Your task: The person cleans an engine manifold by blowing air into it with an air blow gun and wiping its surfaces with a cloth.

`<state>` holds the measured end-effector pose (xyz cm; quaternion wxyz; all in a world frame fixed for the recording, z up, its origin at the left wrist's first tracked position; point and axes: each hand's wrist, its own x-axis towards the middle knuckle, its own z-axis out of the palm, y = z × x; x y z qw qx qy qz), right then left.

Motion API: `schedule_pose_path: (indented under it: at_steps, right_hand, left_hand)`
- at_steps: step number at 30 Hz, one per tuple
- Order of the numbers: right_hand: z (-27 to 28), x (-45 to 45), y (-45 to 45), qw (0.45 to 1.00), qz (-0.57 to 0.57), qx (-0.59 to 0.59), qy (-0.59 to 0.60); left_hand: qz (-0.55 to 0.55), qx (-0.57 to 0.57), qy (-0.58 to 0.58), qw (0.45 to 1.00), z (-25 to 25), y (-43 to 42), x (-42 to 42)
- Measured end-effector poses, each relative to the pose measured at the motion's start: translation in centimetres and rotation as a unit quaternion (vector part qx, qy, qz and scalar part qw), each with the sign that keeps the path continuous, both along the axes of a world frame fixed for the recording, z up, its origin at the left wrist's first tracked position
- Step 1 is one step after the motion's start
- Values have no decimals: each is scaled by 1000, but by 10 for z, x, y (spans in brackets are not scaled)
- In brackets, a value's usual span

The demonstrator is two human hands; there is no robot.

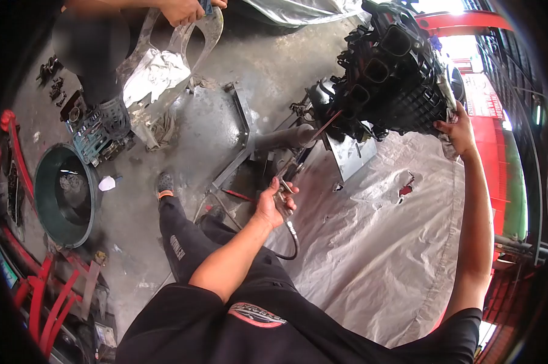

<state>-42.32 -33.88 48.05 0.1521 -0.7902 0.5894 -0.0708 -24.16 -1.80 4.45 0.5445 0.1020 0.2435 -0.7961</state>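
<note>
The right grip (459, 133) pinches the edge of a bulky black plastic part (386, 76), with pale cloth (449, 149) bunched at the fingers. The part reaches up and to the left from that grip, above a wrinkled grey sheet (383, 230). The left grip (273, 203) is curled around a metal gun (290, 167) with a hose (296, 246); the part lies beyond this grip, up and to the right, near the gun's thin tip.
</note>
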Motion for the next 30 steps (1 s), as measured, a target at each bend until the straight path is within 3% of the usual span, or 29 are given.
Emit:
schedule_pose_path:
  at_steps: [3, 6, 12, 15, 16, 19, 24, 27, 30]
  right_hand:
    - [-1, -3, -4, 999, 18, -27, 26]
    - [1, 8, 5, 999, -27, -23, 29]
    - [-2, -4, 1, 1000, -9, -21, 5]
    - [-4, -14, -8, 1000, -4, -22, 13]
    - [-3, -14, -9, 1000, 1, -19, 22]
    - [-2, -8, -4, 996, -16, -50, 78]
    - [-7, -9, 0, 983, -11, -131, 127]
    - [-6, -3, 2, 985, -3, -123, 119]
    - [-3, 1, 3, 988, -14, -105, 114]
  left_hand:
    - [-1, -11, 6, 1000, 1, -4, -24]
    - [-45, 8, 88, 995, 14, -4, -52]
    - [-87, 1, 185, 979, 39, -36, -110]
    - [-94, 68, 103, 988, 24, -58, -126]
    - [-89, 161, 31, 982, 22, -65, -132]
    - [-112, 259, -117, 952, 25, -80, -124]
    - [-190, 244, -304, 901, 70, -75, -85]
    - [-288, 216, -341, 869, 61, -84, -78]
    - [-269, 234, -361, 862, 62, -85, -80]
